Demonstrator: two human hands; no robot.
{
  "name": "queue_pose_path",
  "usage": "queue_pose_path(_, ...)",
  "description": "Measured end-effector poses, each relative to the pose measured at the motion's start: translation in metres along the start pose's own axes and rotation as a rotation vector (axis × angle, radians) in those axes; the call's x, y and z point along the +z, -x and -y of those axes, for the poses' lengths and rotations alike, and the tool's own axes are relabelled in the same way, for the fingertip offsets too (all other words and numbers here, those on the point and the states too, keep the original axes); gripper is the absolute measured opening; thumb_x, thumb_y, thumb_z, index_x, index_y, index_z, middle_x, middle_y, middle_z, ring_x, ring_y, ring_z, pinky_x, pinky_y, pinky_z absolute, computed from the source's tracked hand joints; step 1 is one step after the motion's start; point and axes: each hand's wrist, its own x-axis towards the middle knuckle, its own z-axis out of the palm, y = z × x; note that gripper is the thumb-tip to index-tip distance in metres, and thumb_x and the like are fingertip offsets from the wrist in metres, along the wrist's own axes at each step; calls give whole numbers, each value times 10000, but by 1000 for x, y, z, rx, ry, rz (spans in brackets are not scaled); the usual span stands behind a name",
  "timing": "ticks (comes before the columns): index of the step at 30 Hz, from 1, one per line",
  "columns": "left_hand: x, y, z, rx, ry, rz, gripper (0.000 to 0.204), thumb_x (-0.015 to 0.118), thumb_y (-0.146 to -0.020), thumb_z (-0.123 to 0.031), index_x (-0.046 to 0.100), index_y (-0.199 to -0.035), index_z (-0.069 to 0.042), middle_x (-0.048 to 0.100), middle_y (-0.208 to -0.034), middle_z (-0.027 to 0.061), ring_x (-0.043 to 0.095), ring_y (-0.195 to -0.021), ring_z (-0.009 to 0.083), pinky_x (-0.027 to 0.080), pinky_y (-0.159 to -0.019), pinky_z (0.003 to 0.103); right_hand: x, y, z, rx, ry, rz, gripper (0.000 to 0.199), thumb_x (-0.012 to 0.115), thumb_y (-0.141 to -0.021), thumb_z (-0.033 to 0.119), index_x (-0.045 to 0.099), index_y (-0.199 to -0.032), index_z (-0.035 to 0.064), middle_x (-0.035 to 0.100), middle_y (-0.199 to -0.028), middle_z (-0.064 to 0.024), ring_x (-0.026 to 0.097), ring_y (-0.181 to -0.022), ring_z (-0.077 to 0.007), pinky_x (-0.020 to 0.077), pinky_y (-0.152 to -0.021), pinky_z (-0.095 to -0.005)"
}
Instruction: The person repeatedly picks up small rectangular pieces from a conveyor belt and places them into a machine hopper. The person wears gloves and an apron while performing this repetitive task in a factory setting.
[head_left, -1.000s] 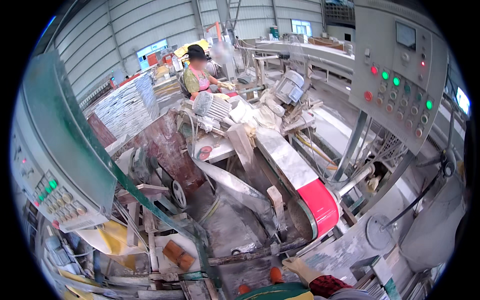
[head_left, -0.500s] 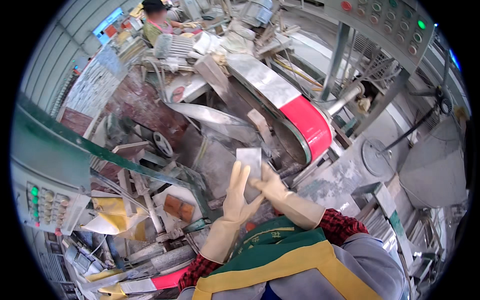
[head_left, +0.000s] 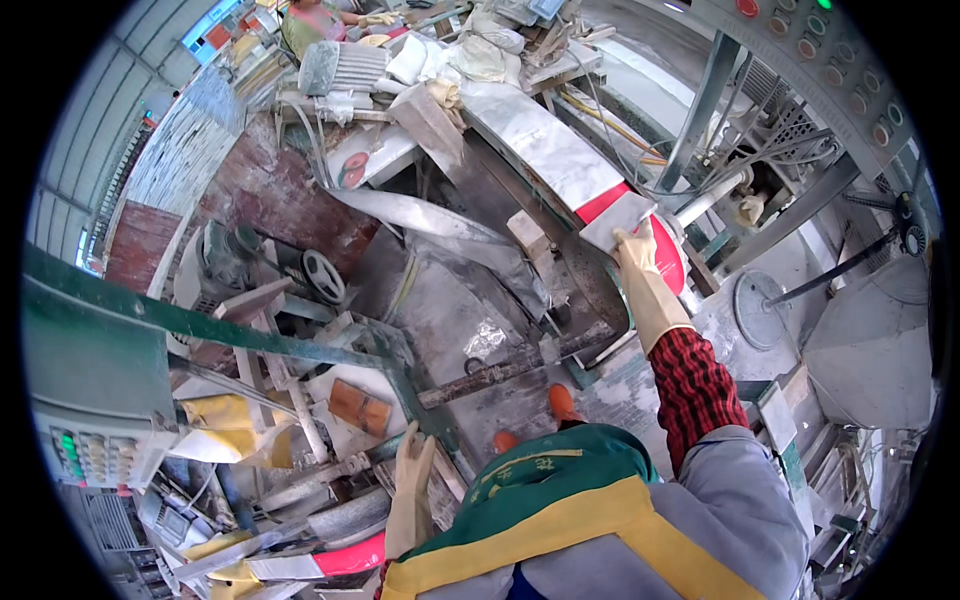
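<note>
My right hand [head_left: 648,285], in a cream rubber glove, reaches out to the right and grips a small flat pale grey tile [head_left: 611,222]. The tile is over the rounded red end [head_left: 670,258] of a long white machine guard [head_left: 545,140]; whether it rests on it I cannot tell. Low and close to my body, my left hand [head_left: 411,490], gloved alike, is open with its fingers stretched and holds nothing. Beside it stands a green metal frame [head_left: 400,385].
A control panel [head_left: 825,60] hangs at the upper right, another [head_left: 100,400] at the left. A handwheel [head_left: 322,277] and a brown block [head_left: 359,408] lie left of centre. A dirty bar [head_left: 515,368] crosses before my orange shoes [head_left: 562,402]. A person [head_left: 318,28] works far off.
My hands have parted. The right one has carried the tile from in front of me to the machine's red end; the left has let go and drawn back to the lower left.
</note>
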Motion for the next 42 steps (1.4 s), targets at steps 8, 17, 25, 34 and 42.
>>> queue_pose_path(8, -25, 20, 12, -119, 87, -195, 559, 615, -862, -183, 388, -1341, -4, 525, -1243, 123, 535, -1080, 174, 425, -892, 273, 34, -45, -20, -4, -155, -78, 686, 564, -732, -82, 323, -1359, 58, 559, -1148, -147, 614, -873, -244, 503, -691, -305)
queue_pose_path(17, -26, 8, 10, -84, 121, -145, 542, 621, -850, -142, 410, -1327, 5, 511, -1270, 133, 522, -1117, 198, 401, -961, 300, 30, -29, 33, 299, 152, 64, 624, 603, -784, 46, 324, -1340, 96, 556, -1144, -201, 632, -873, -302, 540, -688, -376)
queue_pose_path(25, -74, 24, 16, -15, 184, -349, 474, 606, -854, -94, 461, -1301, -30, 564, -1100, 77, 540, -954, 139, 442, -836, 254, -10, -61, -44, 66, -643, 95, 397, 531, -898, 81, 438, -1282, 41, 574, -987, -95, 589, -801, -218, 498, -785, -337)
queue_pose_path(34, -255, 118, 112, -150, -772, -1096, 623, 619, -853, -291, 370, -1341, 5, 439, -1292, 253, 389, -1220, 381, 311, -1043, 431, 21, 18, -46, -114, -285, 35, 462, 577, -875, 76, 428, -1306, -1, 623, -1034, -147, 623, -822, -193, 525, -710, -266)
queue_pose_path(42, -262, 178, 199, -215, -1496, -1441, 427, 510, -907, -337, 556, -1136, 20, 536, -1198, 236, 497, -1127, 397, 403, -935, 499, 2, 119, -163, 65, 26, 311, 416, 557, -837, 29, 479, -1242, -28, 647, -901, -128, 611, -641, -160, 503, -552, -261)
